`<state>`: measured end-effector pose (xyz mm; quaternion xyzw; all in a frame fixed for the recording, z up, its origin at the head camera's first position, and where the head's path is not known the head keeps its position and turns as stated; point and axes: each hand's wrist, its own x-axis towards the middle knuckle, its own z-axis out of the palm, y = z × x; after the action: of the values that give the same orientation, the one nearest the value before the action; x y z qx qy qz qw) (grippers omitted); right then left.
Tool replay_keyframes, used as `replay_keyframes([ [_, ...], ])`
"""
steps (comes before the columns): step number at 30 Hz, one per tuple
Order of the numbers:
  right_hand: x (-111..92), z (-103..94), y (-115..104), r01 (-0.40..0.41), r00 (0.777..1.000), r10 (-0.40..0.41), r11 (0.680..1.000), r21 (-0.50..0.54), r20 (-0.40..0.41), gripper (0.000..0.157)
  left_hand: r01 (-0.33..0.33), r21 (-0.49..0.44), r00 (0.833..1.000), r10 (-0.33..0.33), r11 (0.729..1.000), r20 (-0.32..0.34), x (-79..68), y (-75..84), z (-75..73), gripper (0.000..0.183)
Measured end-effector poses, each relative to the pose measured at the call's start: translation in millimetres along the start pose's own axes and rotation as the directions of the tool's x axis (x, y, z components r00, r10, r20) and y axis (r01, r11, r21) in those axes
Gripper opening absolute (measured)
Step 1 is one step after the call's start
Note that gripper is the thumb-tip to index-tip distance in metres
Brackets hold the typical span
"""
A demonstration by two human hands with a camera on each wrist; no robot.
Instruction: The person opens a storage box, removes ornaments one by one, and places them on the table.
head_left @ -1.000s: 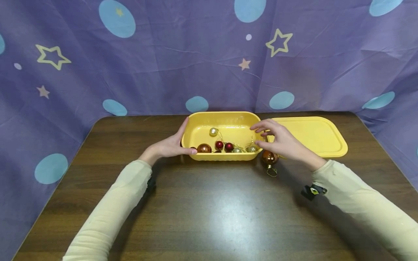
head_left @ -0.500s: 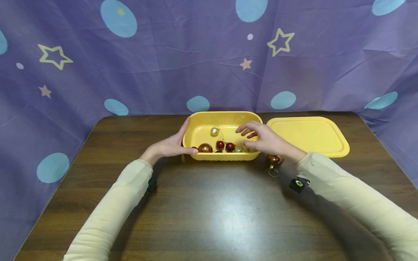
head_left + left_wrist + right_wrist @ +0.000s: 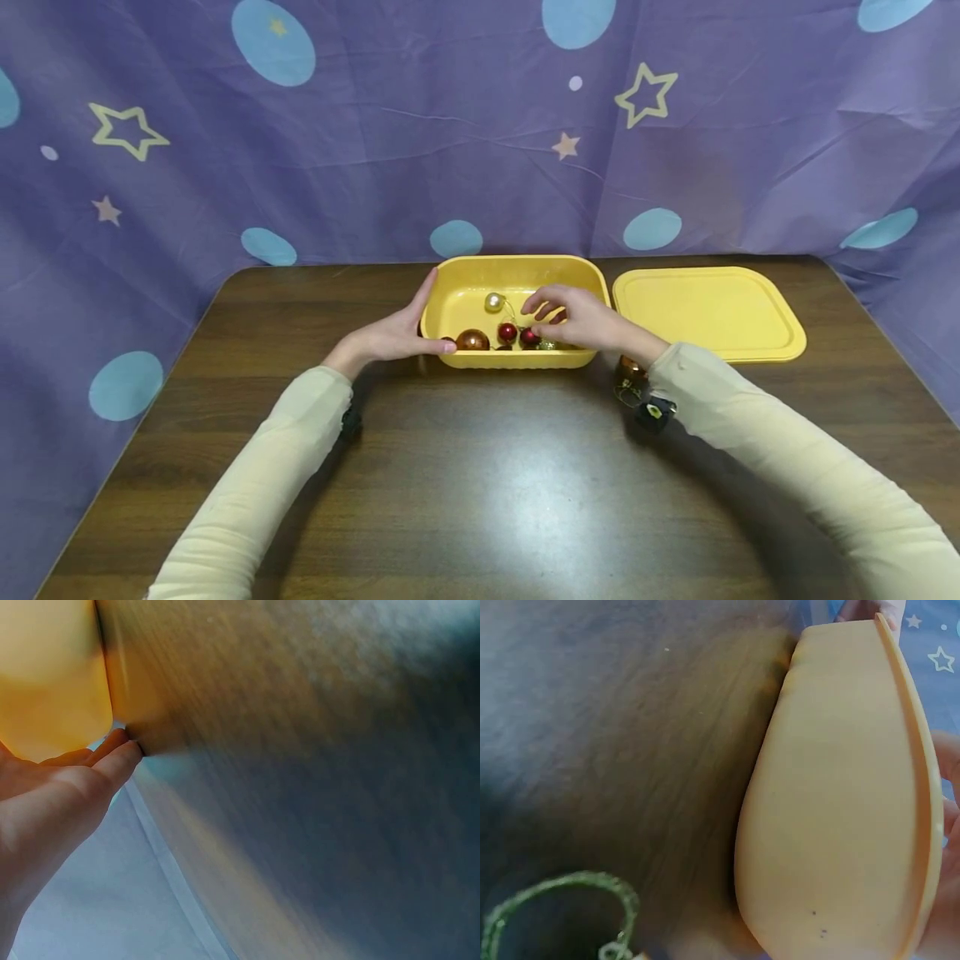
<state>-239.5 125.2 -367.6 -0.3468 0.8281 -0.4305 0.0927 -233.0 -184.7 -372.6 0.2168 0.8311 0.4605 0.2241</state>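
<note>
Right hand (image 3: 581, 319) over yellow box (image 3: 517, 360), gold bauble (image 3: 547, 344) partly hidden, copper bauble (image 3: 629, 368) half-covered

No txt, labels, brands, nos. or signs legible in any view. Lt-coloured mark on dark device (image 3: 649, 415) at R wrist: too small to read. Few dark specks on near outer wall of yellow box (image 3: 840, 787), R-wrist cam: can't be read as letters or nos.
</note>
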Motion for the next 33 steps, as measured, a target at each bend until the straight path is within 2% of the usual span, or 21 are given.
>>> replay_keyframes([
  [8,11.1,0.8,6.6,-0.033,0.994,0.027,0.998,0.049,0.101,0.026,-0.003,-0.007,1.000,0.003,1.000,0.003,-0.1,0.8,0.5,0.118],
  [13,14.5,0.6,10.4,-0.096,0.973,0.074,0.991,0.095,0.220,0.029,-0.008,0.009,1.000,0.008,1.000,-0.003,-0.2,1.7,0.3,0.119],
  [16,15.8,1.5,12.3,-0.120,0.961,0.088,0.987,0.110,0.262,0.031,-0.002,0.017,1.000,0.002,1.000,-0.005,-0.5,2.0,0.5,0.119],
  [23,17.8,3.2,14.2,-0.177,0.952,0.128,0.971,0.160,0.276,0.029,-0.007,0.016,1.000,0.007,1.000,-0.007,0.2,1.2,1.2,0.119],
  [33,18.2,3.5,12.8,-0.218,0.962,0.175,0.955,0.202,0.211,0.025,0.001,-0.004,1.000,-0.001,1.000,-0.002,0.0,-0.9,0.6,0.117],
])
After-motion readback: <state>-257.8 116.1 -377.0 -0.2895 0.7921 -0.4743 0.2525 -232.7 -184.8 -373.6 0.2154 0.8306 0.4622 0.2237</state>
